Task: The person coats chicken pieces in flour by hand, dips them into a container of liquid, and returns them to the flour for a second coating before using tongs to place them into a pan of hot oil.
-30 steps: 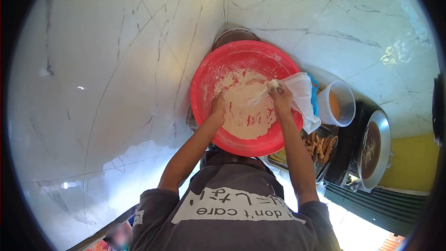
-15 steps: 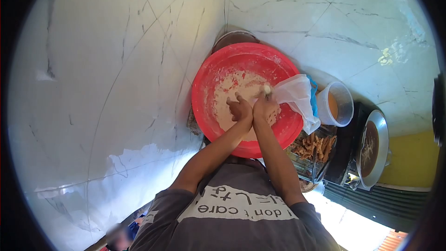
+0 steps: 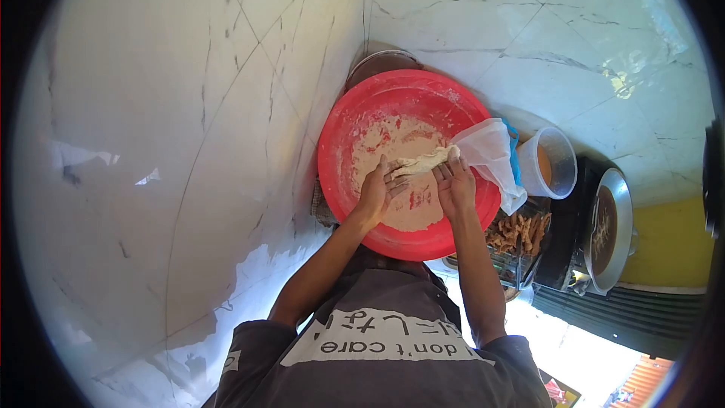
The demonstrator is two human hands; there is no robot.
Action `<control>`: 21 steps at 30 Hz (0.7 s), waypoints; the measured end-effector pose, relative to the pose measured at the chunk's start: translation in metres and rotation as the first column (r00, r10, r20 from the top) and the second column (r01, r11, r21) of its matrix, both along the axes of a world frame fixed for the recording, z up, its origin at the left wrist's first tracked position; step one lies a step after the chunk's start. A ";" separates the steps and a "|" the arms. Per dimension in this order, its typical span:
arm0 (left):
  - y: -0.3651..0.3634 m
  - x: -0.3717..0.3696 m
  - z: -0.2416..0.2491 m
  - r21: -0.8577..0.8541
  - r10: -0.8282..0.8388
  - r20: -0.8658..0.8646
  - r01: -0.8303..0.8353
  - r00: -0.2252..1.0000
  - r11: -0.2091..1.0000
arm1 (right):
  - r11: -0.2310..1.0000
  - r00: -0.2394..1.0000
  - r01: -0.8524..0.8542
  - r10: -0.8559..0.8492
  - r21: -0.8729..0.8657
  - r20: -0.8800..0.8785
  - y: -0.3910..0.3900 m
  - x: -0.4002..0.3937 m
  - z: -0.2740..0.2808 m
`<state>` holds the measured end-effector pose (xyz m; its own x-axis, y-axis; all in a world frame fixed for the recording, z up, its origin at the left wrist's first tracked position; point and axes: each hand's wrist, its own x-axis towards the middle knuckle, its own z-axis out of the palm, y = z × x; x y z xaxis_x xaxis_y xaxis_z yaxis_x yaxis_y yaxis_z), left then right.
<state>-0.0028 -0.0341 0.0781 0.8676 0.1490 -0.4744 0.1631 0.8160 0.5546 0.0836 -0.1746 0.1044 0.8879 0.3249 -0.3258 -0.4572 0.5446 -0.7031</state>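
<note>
Pale flour-coated strip (image 3: 420,162): above pale loose powder (image 3: 410,217) in round red plastic basin (image 3: 335,153), right of basin's centre.
Left hand (image 3: 375,193): fingers closed on strip's left end.
Right hand (image 3: 457,190): palm up, holding its right end.
White plastic bag (image 3: 489,153): overlaps basin's right rim.

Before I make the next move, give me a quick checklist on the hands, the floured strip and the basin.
1. Left hand at one end of the floured strip: ok.
2. Right hand at its other end: ok.
3. Strip over the red basin: ok.
4. Loose flour in the basin: ok.
5. White bag clear of the rim: not ok, overlaps it in view.
6. Grip firmness: cannot tell.
</note>
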 end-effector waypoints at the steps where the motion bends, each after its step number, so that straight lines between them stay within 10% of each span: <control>1: -0.001 -0.003 0.004 -0.032 0.021 0.032 -0.020 0.999 0.999 | 1.000 1.000 0.003 -0.003 -0.001 -0.002 -0.001 -0.002 -0.001; 14: 0.008 -0.024 0.012 0.029 -0.087 0.158 0.083 0.984 0.996 | 0.993 0.991 -0.019 0.034 -0.113 0.129 -0.011 -0.021 0.030; 21: -0.005 -0.027 -0.022 0.554 -0.063 -0.035 0.072 0.997 0.830 | 0.973 0.967 0.009 0.050 -0.232 0.249 -0.050 -0.008 0.035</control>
<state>-0.0296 -0.0391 0.0564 0.8790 0.3319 -0.3423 0.2179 0.3589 0.9076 0.0752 -0.2245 0.1390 0.9445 0.2866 -0.1606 -0.2587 0.3477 -0.9012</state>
